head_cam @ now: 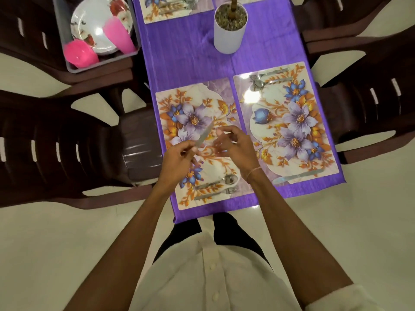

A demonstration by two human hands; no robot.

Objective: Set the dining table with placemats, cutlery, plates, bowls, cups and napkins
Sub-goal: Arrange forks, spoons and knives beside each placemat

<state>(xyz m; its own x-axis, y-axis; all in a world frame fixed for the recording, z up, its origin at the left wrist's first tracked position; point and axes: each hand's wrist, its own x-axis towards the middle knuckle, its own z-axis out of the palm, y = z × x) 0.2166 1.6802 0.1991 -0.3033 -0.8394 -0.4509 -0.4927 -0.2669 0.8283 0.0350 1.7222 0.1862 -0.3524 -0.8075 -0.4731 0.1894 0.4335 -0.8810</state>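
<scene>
L hand [179,159] gripped a slim silver table knife [205,134] by the handle, blade angled away & to the right, held above the near-left floral placemat [215,167] on the purple tablecloth [186,63]. R hand [235,147] sat just beside the blade w/ fingers curled. It was blurred, so can't tell if it pinched anything. A silver spoon [225,180] & silver fork [219,193] lay side by side at that mat's near edge. The near-right floral placemat [289,153] carried far-edge cutlery [269,76] & a second knife [296,176] at its near edge. A grey plastic tray [65,30] on a dark brown chair [101,75] held flowered white plates [96,25] & pink cups [116,34].
</scene>
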